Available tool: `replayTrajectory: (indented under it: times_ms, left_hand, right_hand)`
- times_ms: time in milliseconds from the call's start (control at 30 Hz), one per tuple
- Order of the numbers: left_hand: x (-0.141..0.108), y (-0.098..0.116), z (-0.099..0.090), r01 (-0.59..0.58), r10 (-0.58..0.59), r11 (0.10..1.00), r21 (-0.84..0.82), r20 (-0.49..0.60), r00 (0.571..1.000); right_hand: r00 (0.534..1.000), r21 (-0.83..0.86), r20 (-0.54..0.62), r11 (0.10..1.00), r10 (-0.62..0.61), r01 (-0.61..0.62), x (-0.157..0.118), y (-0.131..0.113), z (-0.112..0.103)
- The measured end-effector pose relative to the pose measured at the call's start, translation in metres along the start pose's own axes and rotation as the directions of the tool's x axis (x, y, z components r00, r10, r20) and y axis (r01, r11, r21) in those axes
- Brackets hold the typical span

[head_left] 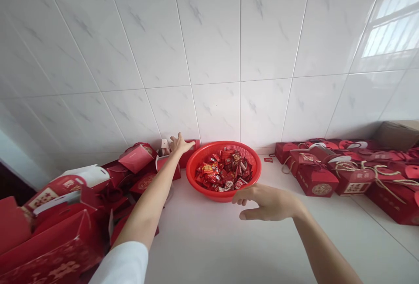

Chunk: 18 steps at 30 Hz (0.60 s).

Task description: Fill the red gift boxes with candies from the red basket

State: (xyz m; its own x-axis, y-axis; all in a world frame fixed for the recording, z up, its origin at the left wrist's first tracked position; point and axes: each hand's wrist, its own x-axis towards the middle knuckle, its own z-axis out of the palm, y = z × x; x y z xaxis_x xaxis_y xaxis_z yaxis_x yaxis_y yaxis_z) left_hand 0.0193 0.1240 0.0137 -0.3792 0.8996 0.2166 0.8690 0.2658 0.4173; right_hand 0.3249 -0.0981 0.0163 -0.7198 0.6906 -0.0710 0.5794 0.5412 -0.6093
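Two bare hands, yours, both reaching in over a white tabletop. Your left hand is extended toward the wall, fingers parted, thumb out to the side, at a small red carton just left of the basket; whether you have hold of that carton, cannot tell. White sleeve on this arm. Your right hand hangs before the basket's near right edge, palm down, fingers bent, thumb well apart from them, nothing visible in its grasp. Contact with the rim: cannot tell.

Between your hands and slightly beyond: a round red plastic basket with perforated sides, upright near the wall. It holds a heap of wrapped candies, mostly red, one orange-and-yellow wrapper toward the left.

To your left, along and under the forearm: a jumbled pile of red gift boxes, several gaping, some tipped, white insides showing. To your right, well apart from the basket: closed red favor boxes in rows, some with twine handles. Small red packet flat between basket and rows. Far right: brown cardboard box. Behind everything: marbled white wall tiles.
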Motion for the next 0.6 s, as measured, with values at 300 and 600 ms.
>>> replayTrajectory:
  times_ms: [300, 600]
  left_hand:
    - [-0.007, 0.025, -0.004, 0.074, -0.071, 0.994, -0.078, 0.046, 0.996]
    - [-0.036, 0.019, -0.07, -0.405, 0.073, 0.763, -0.504, -0.555, 0.829]
  right_hand:
    - [0.999, 0.001, -0.048, 1.0, 0.013, -0.013, -0.005, 0.003, 0.004]
    - [0.989, -0.032, -0.131, 0.997, -0.069, 0.065, 0.006, 0.006, 0.0]
